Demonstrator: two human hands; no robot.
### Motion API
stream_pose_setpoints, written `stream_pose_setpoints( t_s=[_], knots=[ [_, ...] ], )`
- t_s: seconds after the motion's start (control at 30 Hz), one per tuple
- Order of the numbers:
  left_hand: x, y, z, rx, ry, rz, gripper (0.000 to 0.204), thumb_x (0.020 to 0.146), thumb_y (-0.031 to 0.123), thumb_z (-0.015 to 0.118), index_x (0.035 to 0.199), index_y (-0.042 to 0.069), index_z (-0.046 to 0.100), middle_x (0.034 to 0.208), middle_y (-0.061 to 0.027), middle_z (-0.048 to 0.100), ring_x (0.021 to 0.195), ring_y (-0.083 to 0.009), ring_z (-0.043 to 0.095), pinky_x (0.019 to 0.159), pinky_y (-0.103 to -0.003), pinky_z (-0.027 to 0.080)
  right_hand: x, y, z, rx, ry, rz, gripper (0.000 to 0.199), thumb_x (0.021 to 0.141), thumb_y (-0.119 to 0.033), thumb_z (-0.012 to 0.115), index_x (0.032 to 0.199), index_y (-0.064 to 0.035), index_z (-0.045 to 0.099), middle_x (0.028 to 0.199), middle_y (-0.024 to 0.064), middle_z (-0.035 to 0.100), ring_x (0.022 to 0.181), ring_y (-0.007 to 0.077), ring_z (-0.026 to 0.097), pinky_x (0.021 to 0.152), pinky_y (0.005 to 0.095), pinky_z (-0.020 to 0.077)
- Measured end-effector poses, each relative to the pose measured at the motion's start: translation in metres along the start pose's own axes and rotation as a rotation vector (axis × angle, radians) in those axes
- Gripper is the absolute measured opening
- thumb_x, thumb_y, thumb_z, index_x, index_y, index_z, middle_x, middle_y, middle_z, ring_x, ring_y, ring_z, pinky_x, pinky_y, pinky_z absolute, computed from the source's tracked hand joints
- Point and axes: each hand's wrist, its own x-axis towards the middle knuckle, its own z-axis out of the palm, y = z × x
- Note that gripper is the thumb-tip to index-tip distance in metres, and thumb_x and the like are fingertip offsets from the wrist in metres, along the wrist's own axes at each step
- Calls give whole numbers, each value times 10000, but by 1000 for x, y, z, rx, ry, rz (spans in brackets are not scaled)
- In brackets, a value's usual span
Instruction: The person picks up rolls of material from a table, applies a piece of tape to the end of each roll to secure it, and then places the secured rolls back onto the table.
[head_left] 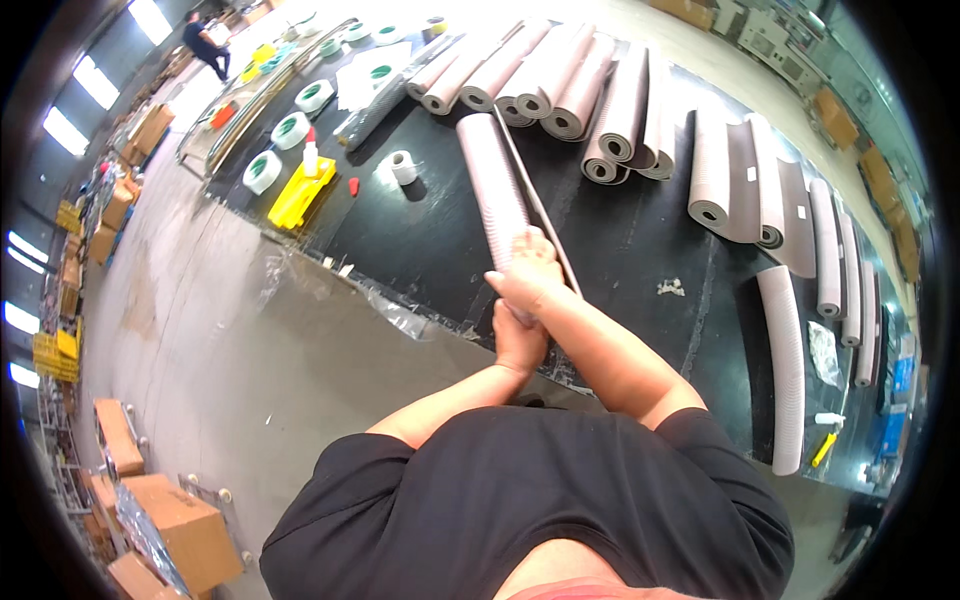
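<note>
you are standing at the black table (430,240), both hands on the near end of a pink ribbed roll (492,185) lying at frame centre. your right hand (532,268) is curling closed over the top of the roll's end, fingers wrapped round it. your left hand (520,338) is sitting just below, closed against the roll's underside; exactly how much it is gripping can't be told, since the right hand is covering part of it. a flat strip of the same material is trailing along the roll's right edge, so the roll is looking nearly wound but not finished off.

done, by the look of it: a row of finished pink rolls (560,85) is lying across the upper centre, and more, some partly unrolled, are lying at the right (745,180).

left, judging from this: the loose edge is needing closing. tape rolls (290,130) and a yellow holder (300,192) are sitting upper left, well apart from your hands. cardboard boxes (180,525) are resting on the floor, lower left.
</note>
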Motion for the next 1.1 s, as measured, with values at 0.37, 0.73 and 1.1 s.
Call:
stream_pose_setpoints(
  t_s=[0.37, 0.73, 1.1],
  knots=[
    [6, 60, -63, 459, -880, -41, 461, 856, 310, 764, 1220, 33, 699, 1147, -156, 741, 1029, -235, 722, 909, -348, 567, -67, 101, -52, -136, -205, -11, 1082, 734, -231, 851, 1612, -119, 229, 1440, 222, 514, 1223, 366, 615, 1024, 435, 520],
    [159, 56, -134, 1025, -739, 453, 912, 753, 505, 849, 1461, 54, 492, 1487, -157, 496, 1416, -324, 435, 1181, -428, 372, -94, 79, -36, -16, -28, 211, 624, 886, -556, 656, 1367, -161, 609, 1437, 161, 505, 1357, 368, 448, 1173, 523, 291],
    [252, -8, -95, 810, -1007, 308, 503, 851, 229, 745, 1295, 37, 606, 1270, -134, 630, 1225, -292, 595, 1053, -403, 485, -58, 89, 14, -60, 433, 186, 163, 869, -269, 660, 808, -121, 689, 959, 29, 679, 1002, 273, 634, 868, 450, 535]
  ],
)
